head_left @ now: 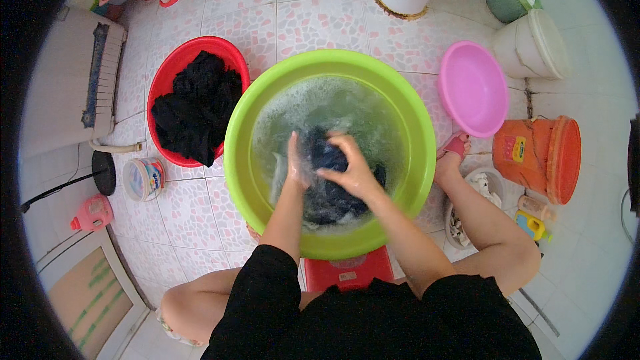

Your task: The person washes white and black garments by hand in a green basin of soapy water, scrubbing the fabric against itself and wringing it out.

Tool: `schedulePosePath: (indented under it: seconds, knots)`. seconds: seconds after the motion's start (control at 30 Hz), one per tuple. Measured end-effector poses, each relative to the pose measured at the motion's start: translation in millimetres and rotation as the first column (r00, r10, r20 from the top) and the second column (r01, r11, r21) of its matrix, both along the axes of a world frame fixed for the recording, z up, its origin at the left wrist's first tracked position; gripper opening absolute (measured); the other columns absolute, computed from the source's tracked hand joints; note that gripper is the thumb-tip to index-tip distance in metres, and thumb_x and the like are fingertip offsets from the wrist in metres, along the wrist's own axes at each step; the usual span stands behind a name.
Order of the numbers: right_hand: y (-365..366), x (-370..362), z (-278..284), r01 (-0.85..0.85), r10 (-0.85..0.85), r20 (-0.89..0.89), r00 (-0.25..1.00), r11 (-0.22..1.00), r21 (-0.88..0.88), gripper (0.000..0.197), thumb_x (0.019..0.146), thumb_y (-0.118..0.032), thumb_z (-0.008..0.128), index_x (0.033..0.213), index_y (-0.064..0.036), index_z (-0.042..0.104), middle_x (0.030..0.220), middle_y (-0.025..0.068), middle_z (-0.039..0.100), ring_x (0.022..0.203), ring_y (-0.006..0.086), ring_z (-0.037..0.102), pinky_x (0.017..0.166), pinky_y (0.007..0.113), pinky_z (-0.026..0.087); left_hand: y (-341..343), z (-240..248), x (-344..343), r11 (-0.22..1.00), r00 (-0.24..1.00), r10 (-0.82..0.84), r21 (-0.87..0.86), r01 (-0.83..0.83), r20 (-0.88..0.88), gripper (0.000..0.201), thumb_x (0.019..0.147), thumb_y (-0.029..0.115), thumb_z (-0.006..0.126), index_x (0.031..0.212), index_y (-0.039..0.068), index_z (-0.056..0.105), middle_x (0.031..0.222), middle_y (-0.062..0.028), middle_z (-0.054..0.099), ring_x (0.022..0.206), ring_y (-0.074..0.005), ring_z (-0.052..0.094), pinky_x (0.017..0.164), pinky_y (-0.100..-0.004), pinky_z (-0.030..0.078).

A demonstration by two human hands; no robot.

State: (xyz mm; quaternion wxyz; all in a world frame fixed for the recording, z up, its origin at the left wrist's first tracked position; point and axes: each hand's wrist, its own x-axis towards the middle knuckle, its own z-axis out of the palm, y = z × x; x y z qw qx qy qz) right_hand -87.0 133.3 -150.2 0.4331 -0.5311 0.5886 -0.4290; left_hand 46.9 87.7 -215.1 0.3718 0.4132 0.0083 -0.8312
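A large lime-green basin (241, 217) of cloudy, sudsy water sits in front of me. In it lies a soaked dark blue garment (327, 155), bunched and partly under water. My left hand (297, 163) is at the cloth's left side, fingers stretched out and the palm side wet and a little blurred. From the right, my right hand (353, 170) curves its thumb and fingers around a bunch of the garment. A paler piece of cloth (279, 177) shows in the water left of my left hand.
At left stand a red basin (243, 60) of black clothes (200, 103) and a small tub (143, 179). Right are a pink basin (473, 90), an orange bucket (533, 157), a white bucket (527, 47) and a container of pale cloth (490, 190). A red stool (347, 272) is below the basin.
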Motion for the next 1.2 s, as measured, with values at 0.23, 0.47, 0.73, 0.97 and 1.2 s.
schedulePosePath:
  seconds: [0.23,0.47,0.73,0.97,1.2]
  knots:
    - [39,61,86,-0.185,0.177,-0.276,0.945,0.983,-0.003,0.037,0.061,-0.016,0.071,0.096,-0.0092,0.06,0.084,0.0048,0.05,0.082,0.0203,0.053,0.066,0.03,0.046,-2,37,-17,0.982,0.914,0.166,-0.024,-0.188,-0.371,0.046,0.083,0.045,0.043,0.104,0.005,0.055,0.095,-0.0107,0.06,0.08,-0.0242,0.058,0.071,-0.0385,0.048]
    - [31,61,80,0.052,-0.184,-0.496,0.849,0.962,-0.267,0.013,0.061,-0.017,0.063,0.06,-0.0065,0.055,0.06,0.0057,0.05,0.057,0.022,0.052,0.045,0.031,0.042,18,61,-17,0.969,0.948,0.163,-0.134,-0.205,-0.273,0.032,0.08,0.036,0.05,0.089,0.006,0.058,0.081,-0.0083,0.061,0.067,-0.021,0.058,0.06,-0.0332,0.047]
    - [9,54,79,0.25,-0.122,-0.533,0.837,0.952,0.175,0.033,0.066,-0.036,0.057,0.077,-0.0061,0.065,0.073,0.0169,0.062,0.067,0.0338,0.06,0.062,0.041,0.048,38,43,-8,0.951,0.955,0.283,-0.106,-0.291,-0.086,0.028,0.079,0.032,0.053,0.086,0.005,0.053,0.074,-0.0051,0.055,0.067,-0.0167,0.055,0.06,-0.0302,0.045]
    - [-9,-27,47,0.155,0.022,-0.632,0.775,0.962,0.223,0.032,0.079,-0.034,0.05,0.092,-0.0061,0.061,0.1,0.013,0.055,0.1,0.0303,0.047,0.081,0.041,0.041,54,114,-3,0.943,0.779,0.125,-0.317,0.099,0.615,0.036,0.076,0.03,0.061,0.09,-0.004,0.057,0.079,-0.0047,0.058,0.074,-0.0144,0.054,0.067,-0.0275,0.044]
    - [-4,-65,5,0.034,-0.097,-0.76,0.643,0.995,-0.099,0.053,0.074,-0.029,0.063,0.12,-0.0172,0.039,0.134,0.0178,0.016,0.12,0.0386,0.02,0.093,0.057,0.021,33,118,28,0.691,-0.107,-0.051,0.112,0.714,0.993,0.036,0.077,0.04,0.055,0.101,0.013,0.062,0.127,-0.0163,0.032,0.114,-0.0346,0.03,0.091,-0.0503,0.028]
